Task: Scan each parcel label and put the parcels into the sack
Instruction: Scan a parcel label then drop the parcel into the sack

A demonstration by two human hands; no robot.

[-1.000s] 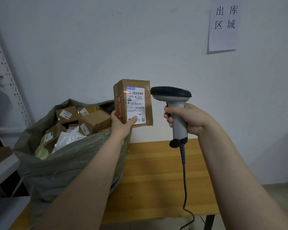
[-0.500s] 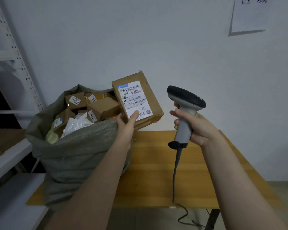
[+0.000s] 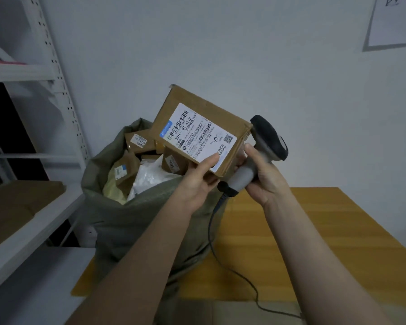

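My left hand [image 3: 198, 173] grips a brown cardboard parcel [image 3: 185, 106] by its lower edge, thumb on its white label [image 3: 197, 134]. The parcel is tilted, label facing me, above the right side of the open grey-green sack [image 3: 131, 221]. The sack stands on the wooden table [image 3: 314, 235] and holds several brown labelled parcels and white bags. My right hand [image 3: 265, 177] holds the grey barcode scanner [image 3: 267, 141] by its handle, right beside the parcel's right end. The scanner's dark head points up and right; its cable [image 3: 223, 261] trails down across the table.
A white metal shelving rack [image 3: 63, 97] stands at the left, with a flat brown cardboard piece [image 3: 17, 202] on a lower shelf. A white paper sign [image 3: 394, 22] hangs on the wall at the upper right. Bare table surface lies to the right of the sack.
The parcel has swung leftward and tilted further, now over the sack's mouth. The scanner hand has come closer to the parcel. My view has turned left and down.
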